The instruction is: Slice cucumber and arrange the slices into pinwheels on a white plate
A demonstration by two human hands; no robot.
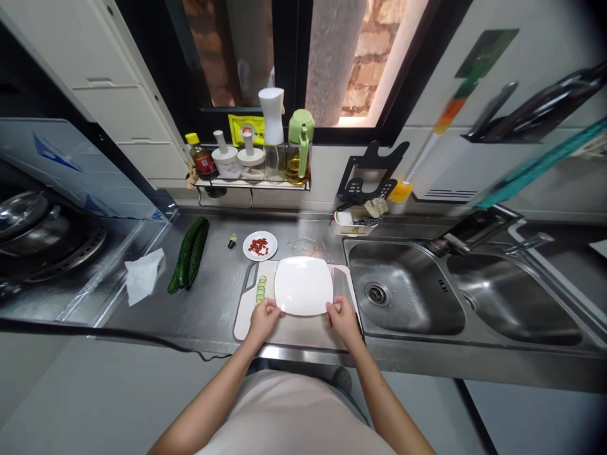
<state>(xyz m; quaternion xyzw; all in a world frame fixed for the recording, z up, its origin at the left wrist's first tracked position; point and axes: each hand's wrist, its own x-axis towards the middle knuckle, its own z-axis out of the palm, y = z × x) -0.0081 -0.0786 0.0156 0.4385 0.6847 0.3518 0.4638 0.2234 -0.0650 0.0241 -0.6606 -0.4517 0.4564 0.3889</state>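
Observation:
A white, rounded-square plate (304, 285) is held level over the cutting board (294, 332). My left hand (263, 318) pinches its near left corner, and my right hand (342, 319) grips the near right corner. Cucumber slices (260, 291) lie in a row on the board, just left of the plate. To the plate's right, part of a broad knife blade (342, 287) shows on the board; the plate hides some of the board. Behind, a small white dish (271, 253) holds chopped red pieces (258, 247).
Whole cucumbers (187, 256) and a white paper towel (144, 276) lie on the left of the steel counter. A cucumber end (232, 241) sits near the dish. At right is a double sink (403, 287) with a faucet (478, 230). A condiment rack (256, 184) hangs at the back.

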